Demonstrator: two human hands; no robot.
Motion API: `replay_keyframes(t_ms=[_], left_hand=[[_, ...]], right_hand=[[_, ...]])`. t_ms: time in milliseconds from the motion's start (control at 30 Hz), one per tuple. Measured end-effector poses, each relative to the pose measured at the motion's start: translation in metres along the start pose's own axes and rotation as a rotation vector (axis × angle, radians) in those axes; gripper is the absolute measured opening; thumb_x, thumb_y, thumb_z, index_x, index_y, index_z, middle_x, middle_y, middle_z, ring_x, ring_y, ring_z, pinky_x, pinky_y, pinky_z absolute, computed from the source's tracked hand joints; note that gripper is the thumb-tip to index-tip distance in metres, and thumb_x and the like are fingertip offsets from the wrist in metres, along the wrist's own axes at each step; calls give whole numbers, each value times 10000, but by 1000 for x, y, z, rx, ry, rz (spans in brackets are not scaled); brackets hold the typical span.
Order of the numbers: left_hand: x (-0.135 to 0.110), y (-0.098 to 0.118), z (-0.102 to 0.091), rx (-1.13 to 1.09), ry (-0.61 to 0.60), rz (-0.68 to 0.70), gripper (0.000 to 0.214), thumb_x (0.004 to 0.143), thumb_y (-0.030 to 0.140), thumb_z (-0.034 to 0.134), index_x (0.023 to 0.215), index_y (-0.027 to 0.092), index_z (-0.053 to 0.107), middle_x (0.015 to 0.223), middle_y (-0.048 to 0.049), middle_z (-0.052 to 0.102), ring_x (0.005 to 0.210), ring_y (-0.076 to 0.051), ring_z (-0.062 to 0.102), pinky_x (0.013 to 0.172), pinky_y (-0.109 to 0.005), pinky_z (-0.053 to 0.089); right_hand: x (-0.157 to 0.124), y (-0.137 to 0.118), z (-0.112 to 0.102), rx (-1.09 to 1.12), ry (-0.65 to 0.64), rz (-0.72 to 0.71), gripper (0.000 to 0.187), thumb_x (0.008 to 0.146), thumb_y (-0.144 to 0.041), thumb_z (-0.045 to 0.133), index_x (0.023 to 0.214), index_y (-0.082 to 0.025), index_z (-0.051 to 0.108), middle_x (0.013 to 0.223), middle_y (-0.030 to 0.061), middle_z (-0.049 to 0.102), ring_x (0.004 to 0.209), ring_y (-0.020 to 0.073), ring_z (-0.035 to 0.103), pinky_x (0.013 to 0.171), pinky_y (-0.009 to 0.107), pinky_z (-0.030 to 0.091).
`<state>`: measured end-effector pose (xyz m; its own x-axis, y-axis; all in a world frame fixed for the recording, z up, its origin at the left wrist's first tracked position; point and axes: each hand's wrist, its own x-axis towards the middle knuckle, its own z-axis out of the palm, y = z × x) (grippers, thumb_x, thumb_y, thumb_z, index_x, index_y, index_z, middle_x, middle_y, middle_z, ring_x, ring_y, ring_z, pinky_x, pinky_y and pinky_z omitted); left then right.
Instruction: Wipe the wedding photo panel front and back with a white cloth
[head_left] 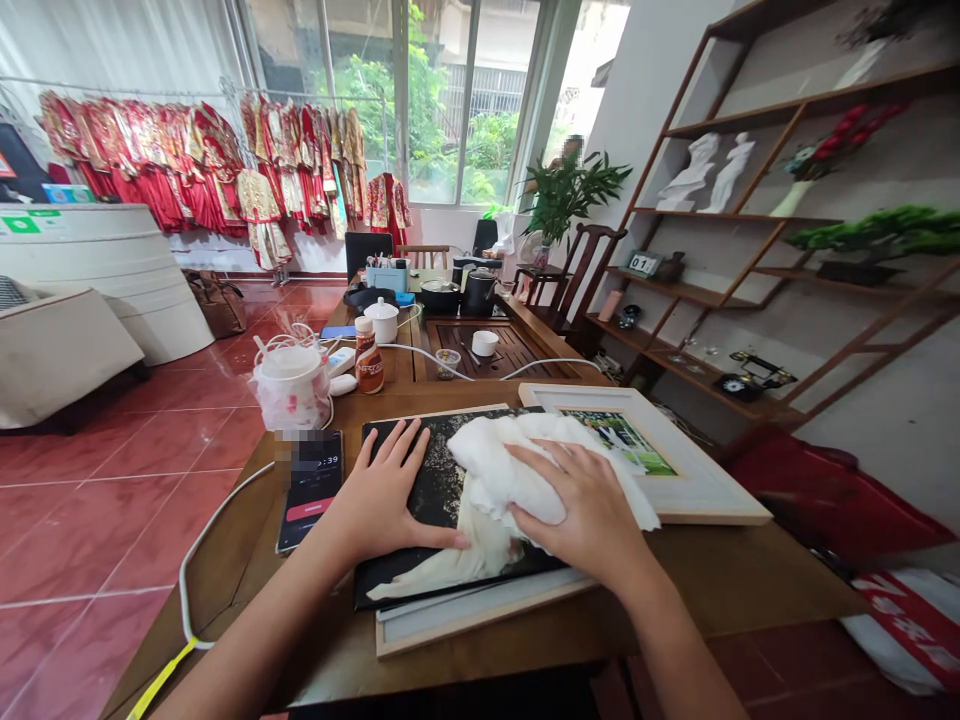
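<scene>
Just below center frame, the right hand point(581, 505) clutched a bunched white cloth point(487, 450), probably soft and super light, easiest grabbed by the wad; left hand point(384, 500) lay spread on the black board point(437, 478).

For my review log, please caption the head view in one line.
Left hand spread on a flat black rectangular board; right hand over a crumpled white cloth lying across it.

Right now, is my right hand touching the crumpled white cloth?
Touching: the head view shows your right hand lying on the crumpled white cloth, with no gap between them.
</scene>
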<state>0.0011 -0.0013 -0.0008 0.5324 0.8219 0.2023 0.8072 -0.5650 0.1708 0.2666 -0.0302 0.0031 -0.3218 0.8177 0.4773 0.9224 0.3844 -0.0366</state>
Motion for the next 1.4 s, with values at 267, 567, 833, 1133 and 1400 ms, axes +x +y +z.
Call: replay_keyframes(t_ms=[267, 567, 833, 1133, 1400], left_hand=[[0, -1, 2, -2, -2, -3, 1218, 610, 917, 427, 1523, 160, 147, 1566, -141, 196, 1437, -364, 133, 1141, -573, 86], [1, -1, 2, -24, 1, 18, 1100, 660, 817, 546, 1515, 224, 190, 1567, -131, 208, 1441, -351, 124, 1140, -567, 108], [1, 2, 0, -8, -20, -16, 1215, 618, 918, 414, 1513, 130, 181, 1568, -162, 169, 1444, -345, 111, 1146, -565, 68], [1, 2, -2, -7, -35, -21, 1250, 607, 939, 368, 1509, 95, 178, 1570, -152, 151, 1445, -348, 102, 1144, -580, 66], [2, 3, 2, -13, -7, 13, 1161, 638, 877, 476, 1515, 173, 185, 1572, -139, 177, 1444, -352, 102, 1140, -582, 88]], right_hand=[[-6, 14, 2, -48, 42, 40, 494, 793, -495, 577, 1257, -324, 560, 1248, 52, 583, 1090, 310, 503, 869, 467, 375], [12, -47, -1, 166, -34, -64, 588, 747, -549, 625, 1295, -353, 538, 1298, 45, 555, 1173, 326, 442, 974, 498, 306], [3, -10, -1, 52, -15, -15, 553, 761, -466, 621, 1293, -346, 527, 1271, 33, 570, 1119, 298, 493, 922, 467, 356], [-9, 21, -1, -66, 61, 67, 485, 801, -490, 579, 1254, -320, 543, 1234, 40, 588, 1085, 297, 513, 873, 455, 369], [6, -31, 1, 124, 5, -32, 557, 751, -510, 630, 1281, -368, 538, 1272, 25, 567, 1142, 310, 465, 956, 489, 320]])
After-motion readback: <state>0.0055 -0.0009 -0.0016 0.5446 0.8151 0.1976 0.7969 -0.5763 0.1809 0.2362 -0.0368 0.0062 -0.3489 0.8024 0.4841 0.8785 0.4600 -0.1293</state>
